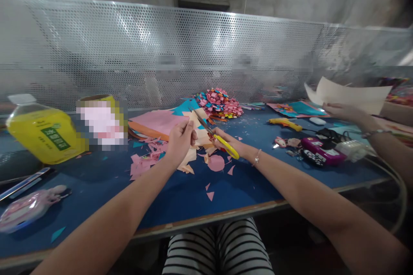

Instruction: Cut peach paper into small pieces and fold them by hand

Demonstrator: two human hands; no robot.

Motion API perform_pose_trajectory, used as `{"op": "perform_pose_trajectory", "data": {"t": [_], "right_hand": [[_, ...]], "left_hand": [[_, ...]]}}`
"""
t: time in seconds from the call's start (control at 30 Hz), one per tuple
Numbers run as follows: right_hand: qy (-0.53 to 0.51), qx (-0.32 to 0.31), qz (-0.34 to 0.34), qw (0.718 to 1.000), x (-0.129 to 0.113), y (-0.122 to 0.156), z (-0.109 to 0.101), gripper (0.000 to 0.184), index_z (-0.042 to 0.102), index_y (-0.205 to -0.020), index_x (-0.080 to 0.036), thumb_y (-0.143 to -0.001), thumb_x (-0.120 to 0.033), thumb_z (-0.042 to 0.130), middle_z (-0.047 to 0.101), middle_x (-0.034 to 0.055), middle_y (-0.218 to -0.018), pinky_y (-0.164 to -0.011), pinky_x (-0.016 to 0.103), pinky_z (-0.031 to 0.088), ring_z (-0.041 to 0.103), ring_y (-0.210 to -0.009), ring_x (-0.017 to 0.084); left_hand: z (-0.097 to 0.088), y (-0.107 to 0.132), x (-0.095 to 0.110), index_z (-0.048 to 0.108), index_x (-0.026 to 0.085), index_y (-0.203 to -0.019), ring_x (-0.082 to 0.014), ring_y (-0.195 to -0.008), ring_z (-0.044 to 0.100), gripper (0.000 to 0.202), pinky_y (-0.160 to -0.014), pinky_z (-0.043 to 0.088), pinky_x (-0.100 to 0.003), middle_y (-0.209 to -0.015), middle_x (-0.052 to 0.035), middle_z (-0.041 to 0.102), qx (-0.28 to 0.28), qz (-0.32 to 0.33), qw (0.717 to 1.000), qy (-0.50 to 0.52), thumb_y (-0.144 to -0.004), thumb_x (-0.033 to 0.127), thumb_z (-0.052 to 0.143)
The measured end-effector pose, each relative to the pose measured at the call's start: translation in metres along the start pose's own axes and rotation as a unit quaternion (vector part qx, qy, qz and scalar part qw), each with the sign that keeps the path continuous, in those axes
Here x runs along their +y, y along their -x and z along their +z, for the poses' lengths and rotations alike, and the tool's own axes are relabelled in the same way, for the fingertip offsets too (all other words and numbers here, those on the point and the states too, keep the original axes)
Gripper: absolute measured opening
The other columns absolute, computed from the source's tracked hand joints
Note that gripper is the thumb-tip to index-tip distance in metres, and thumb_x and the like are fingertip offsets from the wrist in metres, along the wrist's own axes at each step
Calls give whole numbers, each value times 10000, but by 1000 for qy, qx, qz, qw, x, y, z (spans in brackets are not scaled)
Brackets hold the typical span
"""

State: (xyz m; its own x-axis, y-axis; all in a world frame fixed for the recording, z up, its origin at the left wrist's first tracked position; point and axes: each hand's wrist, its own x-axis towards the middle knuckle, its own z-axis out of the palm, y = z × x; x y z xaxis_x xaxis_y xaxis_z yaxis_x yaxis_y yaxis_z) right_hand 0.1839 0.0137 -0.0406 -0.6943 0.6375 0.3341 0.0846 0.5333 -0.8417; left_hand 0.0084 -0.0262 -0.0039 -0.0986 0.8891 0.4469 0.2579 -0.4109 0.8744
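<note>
My left hand [181, 139] is closed, thumb and fingers pinching a cream sheet of paper [201, 135]. In my right hand [222, 135] is a pair of scissors [227, 146] with yellow handles, its blades pointing away and to the left across the cream paper. Whether the blades are parted is hard to make out. Under and around my hands lie cream offcuts, pink scraps [143, 165] and a pink paper circle [215, 163]. Just beyond my left hand is a stack of pink and orange sheets [156, 120], beside blue paper [182, 107].
A heap of coloured paper pieces [219, 102] sits against the perforated metal screen [129, 51]. Left stand a yellow bottle [41, 131] and a tape roll [121, 116]. Right are a yellow glue gun [285, 124], a purple device [322, 152], and another person's hand [346, 114] at a cream sheet [355, 94].
</note>
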Motion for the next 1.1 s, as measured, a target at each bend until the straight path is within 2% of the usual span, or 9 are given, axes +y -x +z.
{"op": "perform_pose_trajectory", "data": {"t": [0.53, 0.7, 1.1], "right_hand": [[-33, 11, -9, 999, 1, -2, 7, 416, 378, -884, -196, -774, -593, 438, 373, -23, -703, -565, 242, 332, 345, -628, 100], [-45, 16, -9, 999, -3, -2, 11, 380, 361, -831, -199, -783, -566, 448, 358, -33, -682, -545, 240, 312, 322, -594, 86], [-79, 48, -19, 996, 13, -7, 16, 364, 334, -798, -201, -769, -524, 500, 346, -50, -652, -490, 223, 290, 306, -539, 66]], "left_hand": [[2, 3, 0, 429, 173, -545, -54, -349, 400, 285, -382, 321, -188, -437, 45, 452, -15, -18, 1000, 14, -803, 292, 424], [3, 2, -3, 439, 169, -550, -55, -357, 406, 279, -388, 313, -193, -448, 41, 467, -21, -15, 999, 24, -799, 295, 426], [3, 1, -5, 455, 168, -563, -56, -365, 412, 280, -394, 314, -192, -456, 38, 468, -24, -11, 1000, 17, -804, 307, 426]]}}
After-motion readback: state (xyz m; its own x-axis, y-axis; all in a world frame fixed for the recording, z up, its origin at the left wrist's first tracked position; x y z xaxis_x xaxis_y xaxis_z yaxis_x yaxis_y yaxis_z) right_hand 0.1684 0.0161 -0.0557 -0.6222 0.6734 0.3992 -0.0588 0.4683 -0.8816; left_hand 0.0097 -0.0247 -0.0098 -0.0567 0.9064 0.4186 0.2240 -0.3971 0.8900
